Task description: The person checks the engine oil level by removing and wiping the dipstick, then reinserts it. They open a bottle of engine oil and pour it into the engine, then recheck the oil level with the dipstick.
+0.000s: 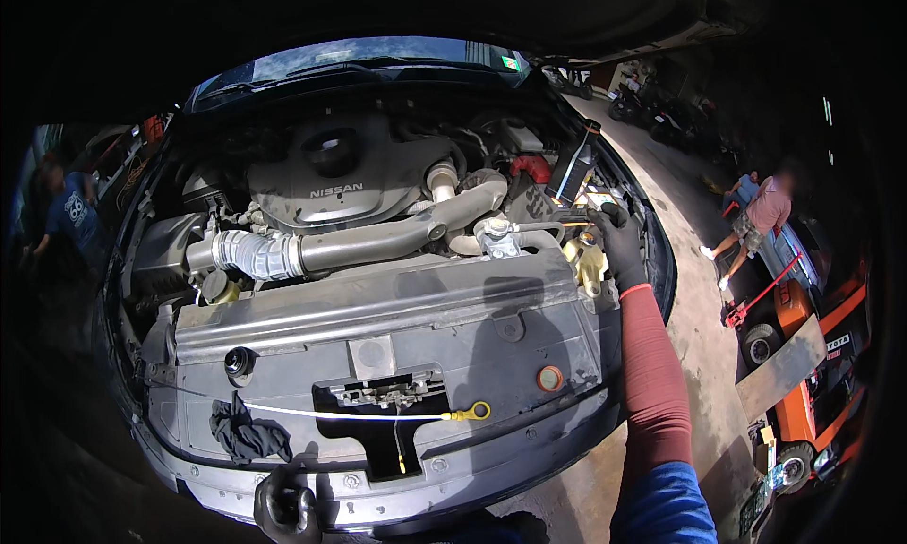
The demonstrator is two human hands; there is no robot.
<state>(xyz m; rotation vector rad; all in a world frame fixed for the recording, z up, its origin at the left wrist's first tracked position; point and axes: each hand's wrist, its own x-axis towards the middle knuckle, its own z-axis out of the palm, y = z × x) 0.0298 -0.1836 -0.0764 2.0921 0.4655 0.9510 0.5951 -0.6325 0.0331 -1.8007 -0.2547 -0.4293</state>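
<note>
My right hand (621, 246), in a black glove, reaches to the engine bay's right side, beside a yellowed plastic reservoir (589, 266). Its fingers are bent together near a thin dark piece with an orange part (573, 224); what they grip is unclear. A dark bottle (574, 169) stands just beyond. At the car's front edge, my gloved left hand (286, 506) is curled closed, its contents hidden. Across the front panel lies a dipstick (468, 413) with a yellow ring handle. A crumpled black cloth (248, 431), a black cap (239, 362) and an orange-rimmed round cap (549, 379) rest there too.
A grey engine cover (345, 171) and a wide air intake pipe (373, 244) fill the bay. The panel has a latch opening (378, 440). One person (74, 213) is at left; others (763, 208) are at right, near an orange vehicle (798, 393) and a red jack (742, 310).
</note>
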